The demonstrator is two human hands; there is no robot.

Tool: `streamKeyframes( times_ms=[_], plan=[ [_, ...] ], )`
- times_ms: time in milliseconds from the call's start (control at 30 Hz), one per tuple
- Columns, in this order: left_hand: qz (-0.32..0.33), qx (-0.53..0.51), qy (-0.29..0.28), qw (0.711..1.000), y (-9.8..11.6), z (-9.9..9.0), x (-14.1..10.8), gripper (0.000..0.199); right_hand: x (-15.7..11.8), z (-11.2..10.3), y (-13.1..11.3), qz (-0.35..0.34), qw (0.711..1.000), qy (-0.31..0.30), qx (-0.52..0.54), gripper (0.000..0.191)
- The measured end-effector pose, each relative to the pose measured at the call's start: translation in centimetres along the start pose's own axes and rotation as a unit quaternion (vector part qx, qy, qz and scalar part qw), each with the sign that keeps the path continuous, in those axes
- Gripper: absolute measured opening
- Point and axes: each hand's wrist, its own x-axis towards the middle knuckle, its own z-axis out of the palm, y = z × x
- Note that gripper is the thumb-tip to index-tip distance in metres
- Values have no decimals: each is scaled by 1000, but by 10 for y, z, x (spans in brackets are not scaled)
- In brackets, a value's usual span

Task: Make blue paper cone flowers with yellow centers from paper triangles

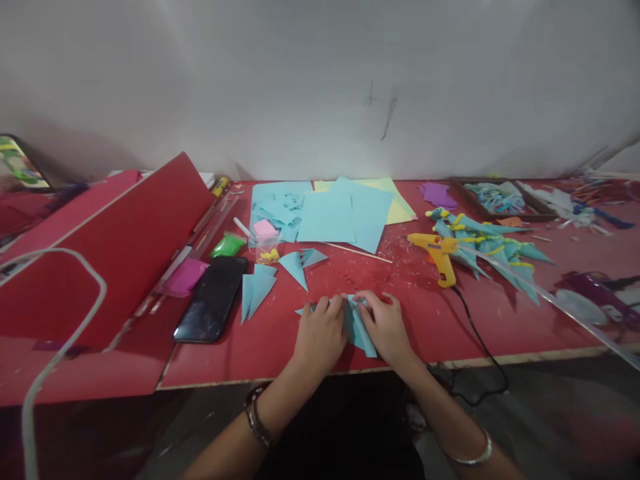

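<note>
The light-blue folded paper piece [359, 333] lies close to the front edge of the red table [280, 350], about midway along that edge, between the two hands. The left hand [321, 330] rests on it with bent fingers; whether it grips or only presses, I cannot tell. The right hand [389, 328] seems to pinch its upper part between thumb and forefinger.

The likeliest fault is a skewed or loose fold: if one hand eased off while the other pulled, the layers could slide apart. Too hard a squeeze could crease the thin paper in the wrong place. Its lower end points towards the front edge, so an arm drawn back might catch and bend it.

The yellow glue gun [440, 259] lies to the right, its nozzle turned towards the middle of the table. Its black cord [473, 323] drops over the front edge near the right forearm, so a snag could drag the gun round. Whether it is hot cannot be seen. The light-blue paper cones [260, 290] beside the black phone [211, 300] could be crushed by a sweeping left elbow.
</note>
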Motion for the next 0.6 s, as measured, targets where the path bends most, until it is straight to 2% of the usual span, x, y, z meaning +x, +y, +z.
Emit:
streamKeyframes(
  times_ms=[300,600],
  plan=[
    [15,10,14,1000,0,3,1,45,14,-6,2,22,998,29,57,17],
    [16,30,-31,999,7,-2,4,38,8,-3,-3,25,999,-12,21,22]
  ],
)
